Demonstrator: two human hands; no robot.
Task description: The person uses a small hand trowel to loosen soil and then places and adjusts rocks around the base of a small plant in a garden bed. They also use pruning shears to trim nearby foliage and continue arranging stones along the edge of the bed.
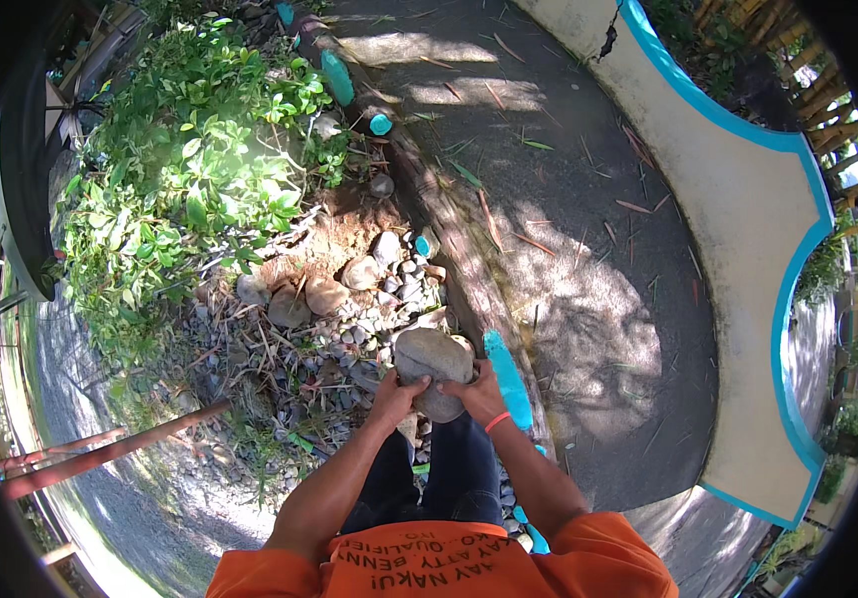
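My left hand (395, 398) and my right hand (481, 392) grip a large rounded grey stone (433, 355) from its two sides. Both thumbs lie on its near face, and the fingers behind it are mostly hidden. A dark line crosses the stone, and I cannot tell whether it is a ridge or the gap to a second stone. Beyond it, small pebbles (354, 333) mix with dry stalks. Several larger round stones, among them a tan one (326, 296) and a pale one (362, 272), form a row along bare brown soil (347, 232).
A log-like border (436, 194) with turquoise-painted patches (507, 381) separates the bed from a paved path (586, 187). Leafy green shrubs (197, 164) fill the far left. A cream wall with turquoise trim (743, 209) curves along the right. Reddish bars (115, 452) jut in from the left.
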